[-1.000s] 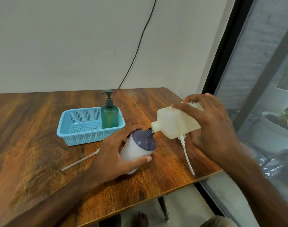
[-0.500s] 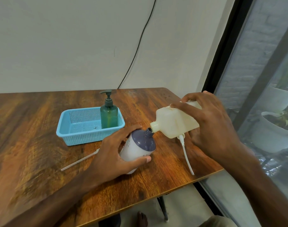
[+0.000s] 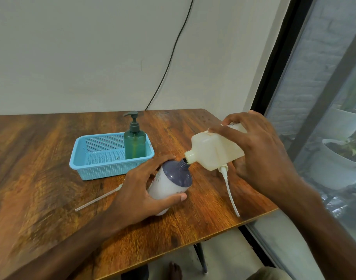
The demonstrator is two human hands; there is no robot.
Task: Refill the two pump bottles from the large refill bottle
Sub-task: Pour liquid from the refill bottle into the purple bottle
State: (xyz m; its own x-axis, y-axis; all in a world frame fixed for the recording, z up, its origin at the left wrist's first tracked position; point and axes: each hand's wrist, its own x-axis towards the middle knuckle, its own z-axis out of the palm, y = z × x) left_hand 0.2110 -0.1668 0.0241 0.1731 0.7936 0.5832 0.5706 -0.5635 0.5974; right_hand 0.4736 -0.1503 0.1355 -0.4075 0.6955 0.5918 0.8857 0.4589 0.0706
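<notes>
Pouring from the refill bottle into the tilted purple-topped bottle

Wrapping round the body of the purple-topped bottle [image 3: 171, 183], the fingers [image 3: 163, 159] of the left hand [image 3: 140, 190] curl over its far side while the thumb presses its near side, a closed grip that holds it tilted with the open neck pointing up and to the right. Its pump is off. The right hand [image 3: 258, 150] clasps the cream refill bottle [image 3: 215, 151] from above and behind, fingers spread across its top edge and thumb below, holding it tipped so that its uncapped spout meets the mouth of the purple-topped bottle. Whether liquid is flowing there cannot be told.

Just below the refill bottle, a white pump tube [image 3: 230, 196] curves down toward the near right edge of the wooden table [image 3: 41, 178]; its upper end is hidden behind the bottle and hand. Left of the purple-topped bottle, partly behind the left hand, a second thin white tube [image 3: 96, 200] lies flat on the wood. Behind the purple-topped bottle and to its left sits a blue basket [image 3: 104, 168], and a green pump bottle [image 3: 135, 145] stands upright in the basket's right end, pump head fitted. A black cable [image 3: 171, 55] runs down the wall beyond the table.
</notes>
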